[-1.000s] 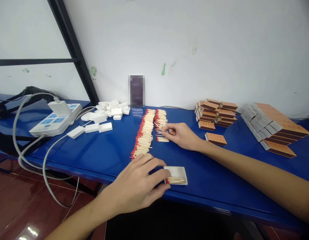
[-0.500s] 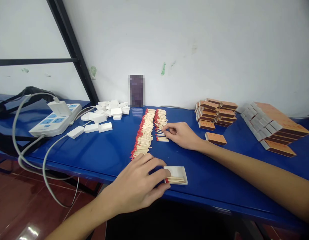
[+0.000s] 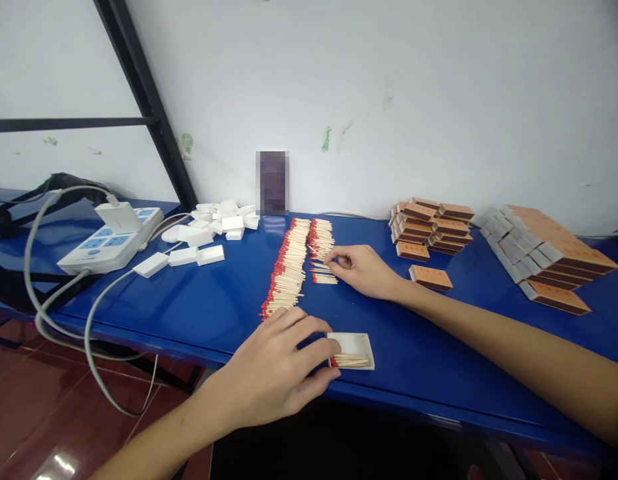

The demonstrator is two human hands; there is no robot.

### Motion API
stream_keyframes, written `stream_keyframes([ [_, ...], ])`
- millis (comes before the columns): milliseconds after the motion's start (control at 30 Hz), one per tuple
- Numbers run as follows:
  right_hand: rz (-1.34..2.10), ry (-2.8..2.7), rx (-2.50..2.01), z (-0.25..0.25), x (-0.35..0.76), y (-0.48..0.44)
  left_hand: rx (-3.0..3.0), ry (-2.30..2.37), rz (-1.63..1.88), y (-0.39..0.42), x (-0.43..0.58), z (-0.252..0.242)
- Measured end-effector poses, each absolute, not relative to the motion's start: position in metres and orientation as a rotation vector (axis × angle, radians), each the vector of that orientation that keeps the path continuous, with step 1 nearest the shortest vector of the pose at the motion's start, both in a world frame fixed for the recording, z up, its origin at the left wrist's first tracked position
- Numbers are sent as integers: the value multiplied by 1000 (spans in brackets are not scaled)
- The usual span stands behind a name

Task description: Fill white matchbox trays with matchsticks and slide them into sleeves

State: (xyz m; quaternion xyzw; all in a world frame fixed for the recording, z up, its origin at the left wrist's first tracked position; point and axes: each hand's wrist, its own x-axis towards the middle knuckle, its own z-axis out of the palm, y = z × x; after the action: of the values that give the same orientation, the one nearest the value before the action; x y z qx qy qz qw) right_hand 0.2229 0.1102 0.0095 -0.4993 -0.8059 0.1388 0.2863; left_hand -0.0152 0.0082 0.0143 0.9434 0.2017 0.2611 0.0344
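Note:
My left hand (image 3: 289,363) grips the left end of a white matchbox tray (image 3: 370,353) at the table's front edge. Inside the tray, several red-tipped matches lie along its near side, their heads to the left. Beyond it, my right hand (image 3: 363,270) pinches with thumb and forefinger at the bare ends of some matches (image 3: 323,267) in the shorter row. How many are between the fingertips I cannot tell. To the left runs a longer row of matches (image 3: 289,267), red heads mostly leftward.
Empty white trays (image 3: 229,223) are heaped at the back left, near a white power strip (image 3: 113,240) with looping cables. Stacked orange matchboxes (image 3: 431,223) and a larger stack of matchboxes (image 3: 553,247) stand to the right. A blurred dark phone-like panel (image 3: 273,183) leans on the wall.

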Motion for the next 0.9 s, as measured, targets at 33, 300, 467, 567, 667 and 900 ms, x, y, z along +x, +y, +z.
stream_keyframes([
  [33, 383, -2154, -1335, 10, 223, 110, 2901, 620, 798, 8, -15, 14],
  [300, 462, -2124, -1312, 12, 224, 109, 2908, 627, 808, 8, -14, 15],
  [467, 409, -2093, -1342, 12, 223, 110, 2909, 626, 802, 8, -15, 15],
  [567, 376, -2090, -1357, 13, 222, 109, 2906, 629, 801, 8, -15, 15],
  [667, 338, -2077, -1378, 14, 222, 109, 2901, 626, 806, 8, -15, 15],
  [900, 376, -2100, -1357, 15, 219, 104, 2900, 618, 802, 8, -14, 16],
])
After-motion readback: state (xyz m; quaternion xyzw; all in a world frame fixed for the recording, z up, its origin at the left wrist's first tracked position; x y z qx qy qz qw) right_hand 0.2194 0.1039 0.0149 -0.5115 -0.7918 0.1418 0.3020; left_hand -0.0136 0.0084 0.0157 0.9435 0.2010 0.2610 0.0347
